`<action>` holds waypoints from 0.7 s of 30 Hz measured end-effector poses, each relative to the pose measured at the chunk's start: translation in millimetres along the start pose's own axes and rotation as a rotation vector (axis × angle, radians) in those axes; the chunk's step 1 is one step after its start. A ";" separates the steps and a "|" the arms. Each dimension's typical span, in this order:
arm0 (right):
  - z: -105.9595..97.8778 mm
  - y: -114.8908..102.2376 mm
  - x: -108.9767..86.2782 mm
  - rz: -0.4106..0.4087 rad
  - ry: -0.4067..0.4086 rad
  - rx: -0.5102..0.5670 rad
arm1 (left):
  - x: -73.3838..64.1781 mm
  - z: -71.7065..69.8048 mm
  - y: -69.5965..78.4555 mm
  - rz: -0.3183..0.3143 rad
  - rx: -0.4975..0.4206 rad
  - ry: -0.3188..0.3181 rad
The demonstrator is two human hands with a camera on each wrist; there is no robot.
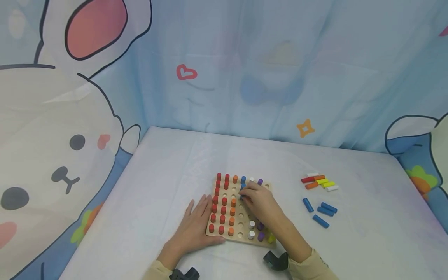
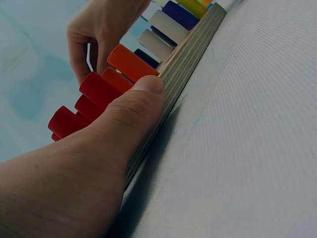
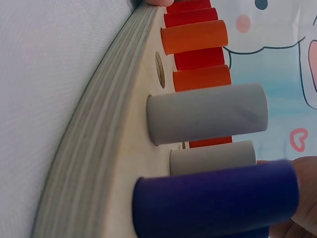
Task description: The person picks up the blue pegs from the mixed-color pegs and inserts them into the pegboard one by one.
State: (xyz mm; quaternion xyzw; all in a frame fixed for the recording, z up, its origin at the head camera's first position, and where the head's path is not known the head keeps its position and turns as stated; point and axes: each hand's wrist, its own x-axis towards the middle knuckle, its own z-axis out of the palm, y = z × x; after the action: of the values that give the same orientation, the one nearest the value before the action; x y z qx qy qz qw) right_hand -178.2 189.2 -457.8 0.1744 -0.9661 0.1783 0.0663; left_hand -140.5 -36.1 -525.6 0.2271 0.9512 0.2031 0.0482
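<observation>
A wooden pegboard (image 1: 245, 229) lies on the table, with columns of red, orange, blue, white, purple and yellow pegs. My left hand (image 1: 194, 223) rests along its left side, fingers extended, and the thumb touches the front edge. Over the blue column, my right hand (image 1: 260, 200) pinches a blue peg (image 1: 241, 198), mostly covered by the fingers. Bare holes show in that column nearer the front. In the left wrist view, the thumb (image 2: 133, 111) presses against the board's layered edge beside an orange peg (image 2: 131, 62). A white peg (image 3: 208, 114) and a purple peg (image 3: 213, 201) stand upright on the board in the right wrist view.
Right of the board lie several loose blue pegs (image 1: 321, 221). Behind them is a small pile of red, orange, yellow and white pegs (image 1: 318, 180). A white cloth (image 1: 168, 167) covers the table, and a printed blue curtain (image 1: 224, 101) hangs along its back edge.
</observation>
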 end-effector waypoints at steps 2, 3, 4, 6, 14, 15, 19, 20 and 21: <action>-0.3 -0.5 0.3 0.003 -0.004 0.002 | 0.1 -0.1 -0.1 0.001 0.003 0.001; -0.6 -0.8 0.2 0.005 -0.004 0.001 | 0.2 -0.2 -0.1 0.001 0.003 0.001; -0.8 -1.0 0.2 0.009 -0.005 0.000 | 0.2 -0.2 -0.1 0.001 0.004 0.001; -0.7 -1.0 0.3 0.015 -0.009 -0.001 | 0.2 -0.4 -0.1 0.000 0.007 0.000; -0.3 -0.3 0.8 0.019 -0.026 0.002 | 0.0 -0.4 0.1 -0.006 0.005 -0.006; -0.1 -0.1 0.8 0.016 -0.024 0.000 | 0.0 -0.4 0.1 -0.006 0.006 -0.006; 0.9 0.9 0.4 0.006 -0.010 -0.005 | 0.0 -0.1 0.1 -0.008 0.009 -0.006; 1.1 1.0 0.3 0.003 -0.006 -0.006 | 0.0 0.0 0.1 -0.008 0.009 -0.006; 1.6 1.4 0.2 0.002 -0.003 -0.005 | 0.0 0.1 0.1 -0.009 0.009 -0.007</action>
State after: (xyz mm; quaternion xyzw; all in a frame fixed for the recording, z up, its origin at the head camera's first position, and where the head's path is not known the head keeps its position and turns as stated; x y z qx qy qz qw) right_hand -179.0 189.8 -459.7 0.1736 -0.9668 0.1755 0.0653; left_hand -140.5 -36.0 -525.6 0.2240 0.9529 0.1978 0.0512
